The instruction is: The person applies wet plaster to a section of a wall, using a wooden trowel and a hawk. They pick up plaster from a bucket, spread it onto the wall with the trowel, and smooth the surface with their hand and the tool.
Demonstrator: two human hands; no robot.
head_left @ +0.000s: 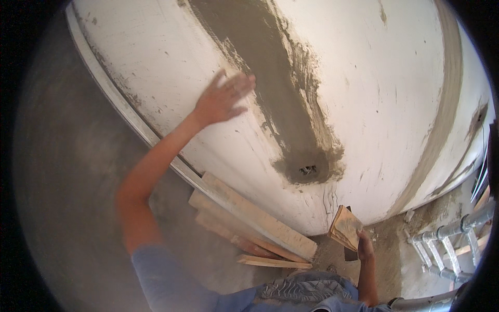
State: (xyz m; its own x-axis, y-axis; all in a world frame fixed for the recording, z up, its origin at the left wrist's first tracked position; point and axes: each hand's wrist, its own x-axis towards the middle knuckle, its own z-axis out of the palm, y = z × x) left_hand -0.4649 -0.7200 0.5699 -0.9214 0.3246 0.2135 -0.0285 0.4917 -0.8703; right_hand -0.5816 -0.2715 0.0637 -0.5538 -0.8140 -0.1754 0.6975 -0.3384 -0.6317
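My left hand [223, 99] is raised against the white wall [364, 119], fingers spread and slightly blurred. Its fingertips reach the left edge of a wide grey-brown plaster strip [280, 93]; whether they touch it I cannot tell. Low on the right, my right hand [366, 244] grips a flat wooden board [345, 228] by its edge. A dark flat piece [351, 255] shows behind and below the board; its kind is unclear. At the strip's lower end, wires show in a small box opening [307, 170].
Several wooden planks [265, 221] lean or lie at the wall's foot. A metal ladder-like frame [447, 244] stands at the right. Another plaster strip [442, 114] runs down the wall there. A pale vertical edging [119, 104] bounds the wall at the left.
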